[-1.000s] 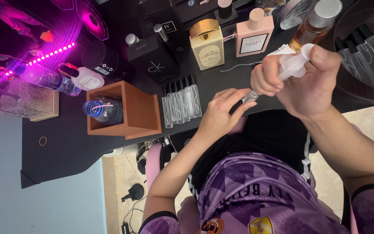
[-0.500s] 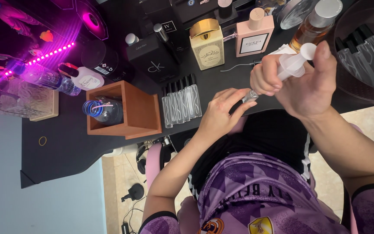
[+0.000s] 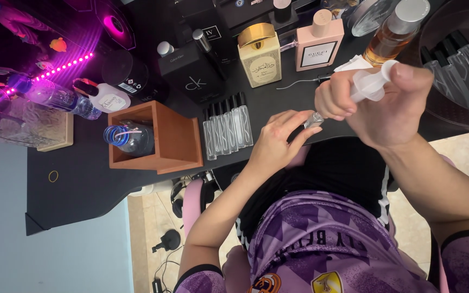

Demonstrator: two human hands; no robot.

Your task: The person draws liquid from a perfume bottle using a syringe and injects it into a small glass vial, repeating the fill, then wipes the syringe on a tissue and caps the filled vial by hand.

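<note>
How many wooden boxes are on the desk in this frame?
1. One open wooden box stands on the black desk, left of the row of small clear vials, with a blue-capped bottle inside it. Others could be hidden outside the frame.

My view: wooden box (image 3: 175, 141) on desk (image 3: 77, 184), water bottle (image 3: 130, 138) inside, row of vials (image 3: 227, 131) right of it, perfume bottles (image 3: 260, 55) behind.

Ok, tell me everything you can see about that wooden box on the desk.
The wooden box is reddish-brown, square, with plain flat walls and one side open toward the camera. It sits on the black desk, left of a row of clear small vials. Inside rests a clear plastic bottle with a blue cap. Neither hand touches it.
</note>
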